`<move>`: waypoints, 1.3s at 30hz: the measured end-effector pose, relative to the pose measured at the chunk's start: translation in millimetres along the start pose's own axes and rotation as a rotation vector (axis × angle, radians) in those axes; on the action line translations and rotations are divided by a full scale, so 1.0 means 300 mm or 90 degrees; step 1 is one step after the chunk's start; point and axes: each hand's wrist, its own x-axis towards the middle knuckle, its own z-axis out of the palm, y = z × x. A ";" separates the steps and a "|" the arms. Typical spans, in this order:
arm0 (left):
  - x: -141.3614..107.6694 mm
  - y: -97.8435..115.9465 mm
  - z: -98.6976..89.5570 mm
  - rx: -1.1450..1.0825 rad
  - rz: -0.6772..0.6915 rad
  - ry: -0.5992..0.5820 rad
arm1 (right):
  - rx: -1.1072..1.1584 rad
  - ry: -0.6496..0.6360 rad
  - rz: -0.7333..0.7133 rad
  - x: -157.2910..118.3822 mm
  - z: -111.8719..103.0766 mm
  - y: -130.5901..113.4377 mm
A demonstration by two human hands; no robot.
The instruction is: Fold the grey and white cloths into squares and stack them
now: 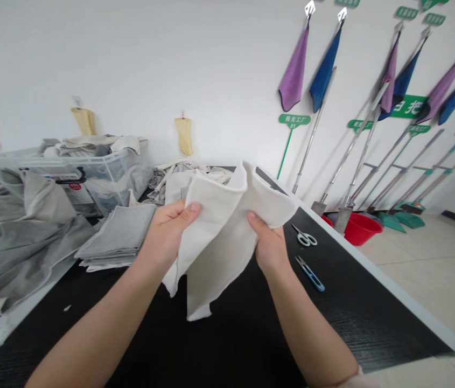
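Both hands hold a white cloth [219, 221] up above the black table [227, 345]. My left hand [166, 234] grips its left part, thumb on top and fingers hidden behind the fabric. My right hand [267, 242] pinches the right part, thumb showing on the near face. Between the hands the cloth folds into a deep crease, and its lower corners hang free over the table. Left of my left hand lies a stack of folded grey cloths [120, 234]. White-handled scissors [305, 236] and blue thread snips [311, 274] rest on the table right of my right hand.
A clear plastic box [110, 175] full of cloths stands at the back left, with loose grey fabric [21, 242] before it. Cloth strips [170, 175] are heaped behind the hands. Beyond the table's right edge are a red basin [358, 229] and mops against the wall.
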 end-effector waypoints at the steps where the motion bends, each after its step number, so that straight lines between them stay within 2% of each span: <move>1: 0.009 0.015 -0.023 -0.001 0.021 0.029 | -0.012 0.000 -0.008 0.013 -0.021 -0.002; 3: 0.032 0.053 -0.075 0.007 0.099 0.110 | -0.030 0.010 -0.024 0.044 -0.066 -0.015; 7: 0.085 0.158 -0.163 0.083 0.357 0.282 | -0.083 -0.013 -0.017 0.126 -0.146 -0.077; 9: 0.110 0.217 -0.188 0.155 0.441 0.313 | -0.119 -0.052 -0.001 0.178 -0.168 -0.113; 10: 0.124 0.244 -0.198 0.197 0.453 0.316 | -0.137 -0.068 0.006 0.207 -0.173 -0.127; 12: 0.164 0.286 -0.220 0.287 0.423 0.304 | -0.173 -0.083 0.017 0.271 -0.175 -0.136; 14: 0.231 0.304 -0.247 0.366 0.345 0.267 | -0.214 -0.087 0.033 0.341 -0.165 -0.119; 18: 0.421 0.270 -0.300 0.435 0.150 0.161 | -0.320 -0.088 0.080 0.481 -0.109 -0.044; 19: 0.464 0.258 -0.309 0.422 0.119 0.163 | -0.343 -0.082 0.080 0.511 -0.090 -0.032; 21: 0.524 0.250 -0.319 0.378 0.117 0.160 | -0.369 -0.070 0.045 0.561 -0.053 -0.034; 23: 0.534 0.267 -0.322 0.336 0.189 0.146 | -0.359 -0.078 -0.038 0.587 -0.027 -0.074; 25: 0.491 0.289 -0.326 0.310 0.290 0.116 | -0.331 -0.099 -0.138 0.573 -0.023 -0.139; 27: 0.404 0.288 -0.339 0.289 0.375 0.095 | -0.316 -0.113 -0.217 0.509 -0.053 -0.199; 30: 0.221 0.208 -0.385 0.253 0.465 0.081 | -0.339 -0.144 -0.264 0.331 -0.158 -0.222; 31: 0.153 0.163 -0.404 0.266 0.450 0.030 | -0.362 -0.193 -0.256 0.259 -0.205 -0.206; 32: 0.084 0.112 -0.421 0.296 0.404 -0.067 | -0.393 -0.288 -0.243 0.184 -0.253 -0.177; 33: 0.014 0.058 -0.436 0.339 0.322 -0.153 | -0.432 -0.373 -0.227 0.108 -0.301 -0.139; 35: -0.118 -0.054 -0.454 0.405 0.144 -0.281 | -0.515 -0.454 -0.145 -0.040 -0.391 -0.041; 37: -0.234 -0.165 -0.457 0.433 -0.029 -0.349 | -0.559 -0.476 -0.037 -0.173 -0.462 0.062; 39: -0.328 -0.267 -0.456 0.422 -0.127 -0.366 | -0.616 -0.494 0.038 -0.283 -0.511 0.145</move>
